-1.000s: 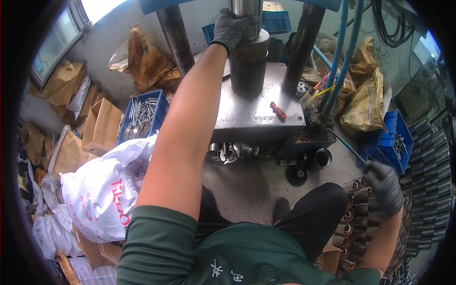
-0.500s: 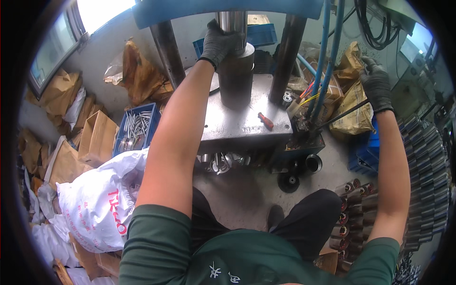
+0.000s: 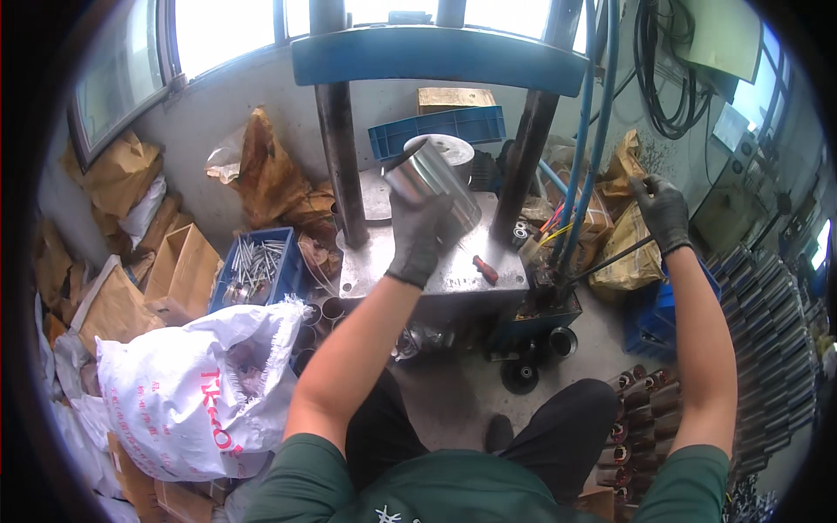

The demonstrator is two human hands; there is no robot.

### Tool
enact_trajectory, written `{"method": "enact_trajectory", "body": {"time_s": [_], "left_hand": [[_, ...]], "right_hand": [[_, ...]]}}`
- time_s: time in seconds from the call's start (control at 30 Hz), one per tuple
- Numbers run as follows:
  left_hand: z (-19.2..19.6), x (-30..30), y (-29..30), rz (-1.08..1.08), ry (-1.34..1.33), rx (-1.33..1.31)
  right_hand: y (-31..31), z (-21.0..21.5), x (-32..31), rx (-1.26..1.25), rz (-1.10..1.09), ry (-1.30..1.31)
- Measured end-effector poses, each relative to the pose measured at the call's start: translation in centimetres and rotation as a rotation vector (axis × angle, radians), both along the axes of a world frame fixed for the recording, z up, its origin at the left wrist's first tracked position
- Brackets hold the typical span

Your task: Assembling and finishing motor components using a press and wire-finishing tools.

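Observation:
My left hand (image 3: 420, 237), in a dark grey glove, is closed around a shiny metal cylinder (image 3: 433, 181). The cylinder tilts above the press's metal bed (image 3: 375, 266). Behind it shows a pale round-topped piece (image 3: 452, 152), its lower part hidden. A screwdriver with a red handle (image 3: 486, 271) lies on the bed, right of the cylinder. Off to the right, my gloved right hand (image 3: 664, 213) has curled fingers at the upper end of a thin black lever (image 3: 615, 258); the hand covers the lever's tip.
Two dark posts (image 3: 340, 161) and a blue crossbeam (image 3: 436, 59) frame the bed. Blue hoses (image 3: 582, 157) run beside the right post. A blue crate of metal rods (image 3: 255, 270) and a white sack (image 3: 196, 392) stand left. Stacked metal cylinders (image 3: 758, 340) fill the right side.
My left hand has brought the shiny cylinder nearer to me and tilted it away from the upright grey cylinder's place. My right hand stays by the lever. The view has tipped upward.

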State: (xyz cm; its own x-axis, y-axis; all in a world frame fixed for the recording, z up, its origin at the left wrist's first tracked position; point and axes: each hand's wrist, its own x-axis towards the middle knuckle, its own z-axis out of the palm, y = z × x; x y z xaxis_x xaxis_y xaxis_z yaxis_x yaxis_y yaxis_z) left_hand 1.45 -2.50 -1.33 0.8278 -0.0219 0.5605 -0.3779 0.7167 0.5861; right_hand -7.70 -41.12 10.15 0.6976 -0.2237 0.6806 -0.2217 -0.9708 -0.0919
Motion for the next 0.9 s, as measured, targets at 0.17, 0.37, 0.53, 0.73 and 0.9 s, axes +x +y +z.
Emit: {"method": "enact_trajectory", "body": {"time_s": [0.17, 0.37, 0.53, 0.73, 0.9], "left_hand": [[-10.6, 0.5, 2.2, -0.302, 0.456, -0.260], [-12.8, 0.6, 2.9, -0.502, 0.747, -0.425], [-11.7, 0.1, 2.7, -0.537, 0.587, -0.359], [-10.9, -0.3, 4.3, -0.544, 0.539, -0.309], [-9.5, -0.1, 5.7, -0.198, 0.631, -0.244]], "right_hand": [[0.6, -3.2, -5.8, 0.038, 0.305, -0.008], [10.5, -8.0, -16.8, -0.550, 0.433, 0.450], [19.5, -10.0, -10.5, -0.159, 0.715, 0.263], [26.3, -15.4, 2.5, 0.609, 0.835, 0.408], [30.0, -17.7, 5.8, 1.022, 0.973, 0.459]]}}
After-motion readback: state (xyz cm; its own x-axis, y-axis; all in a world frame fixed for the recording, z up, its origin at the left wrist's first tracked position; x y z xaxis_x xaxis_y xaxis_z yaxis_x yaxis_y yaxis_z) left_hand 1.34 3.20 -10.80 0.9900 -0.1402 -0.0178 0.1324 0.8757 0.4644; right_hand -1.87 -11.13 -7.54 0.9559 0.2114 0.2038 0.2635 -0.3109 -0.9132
